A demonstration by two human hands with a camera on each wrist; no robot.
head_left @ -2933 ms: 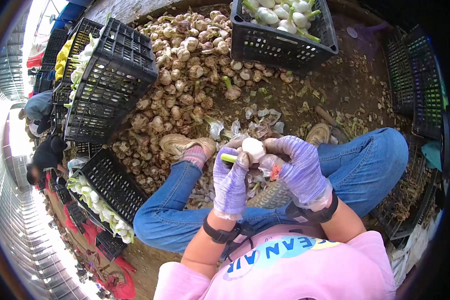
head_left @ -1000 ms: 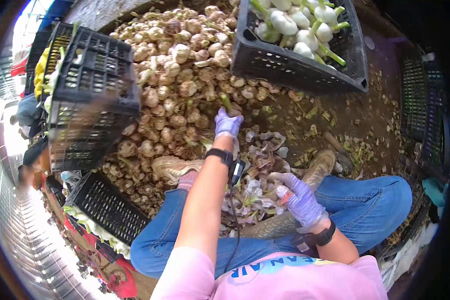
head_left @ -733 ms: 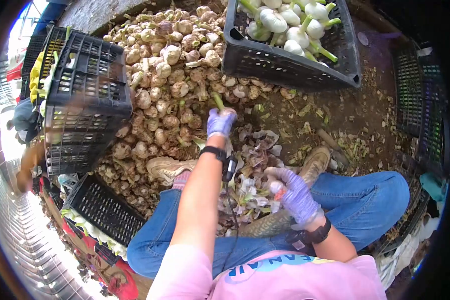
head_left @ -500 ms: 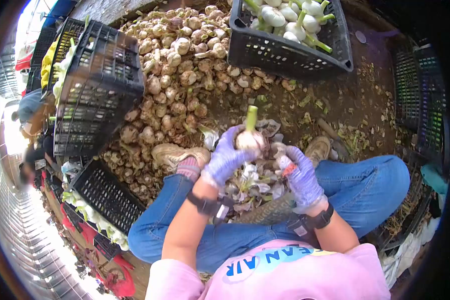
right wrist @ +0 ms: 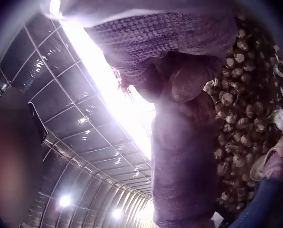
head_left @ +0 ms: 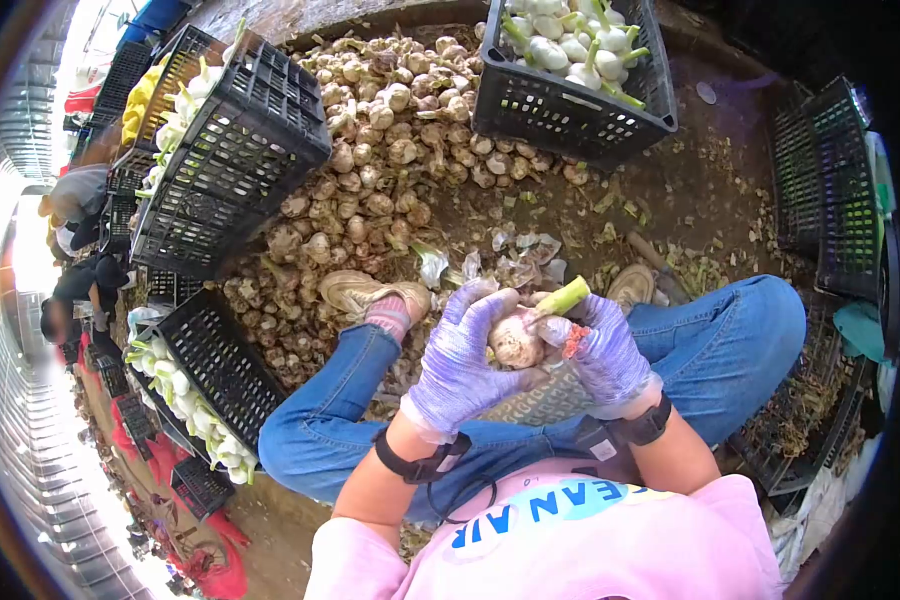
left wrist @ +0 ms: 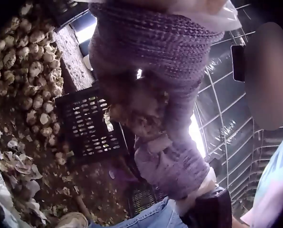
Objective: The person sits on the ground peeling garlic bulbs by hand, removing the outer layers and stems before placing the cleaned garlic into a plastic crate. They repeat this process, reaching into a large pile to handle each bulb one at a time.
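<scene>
Both hands wear purple knit gloves and meet above the lap in the head view. My left hand point(head_left: 460, 350) grips an unpeeled garlic bulb point(head_left: 516, 342) from the left, thumb below it and fingers over its top. The bulb's cut green stem point(head_left: 566, 295) points up and right. My right hand point(head_left: 607, 345) pinches the bulb near the stem, and orange-red material point(head_left: 575, 340) shows at its thumb. In the left wrist view the bulb lies in shadow between the gloves. The right wrist view shows the right glove point(right wrist: 160, 40) against the left glove point(right wrist: 184, 166), with the bulb mostly hidden.
A heap of unpeeled garlic point(head_left: 380, 130) lies ahead. White peeled bulbs fill a black crate point(head_left: 570, 110) at the top. Stacked crates point(head_left: 230, 150) stand left, another crate point(head_left: 220, 355) below them. Loose skins point(head_left: 530, 260) lie between the shoes. More crates point(head_left: 825, 180) stand right.
Earlier both hands held a white peeled bulb. My left hand then took an unpeeled bulb from the heap and brought it back to my right hand; its stem has tipped rightward.
</scene>
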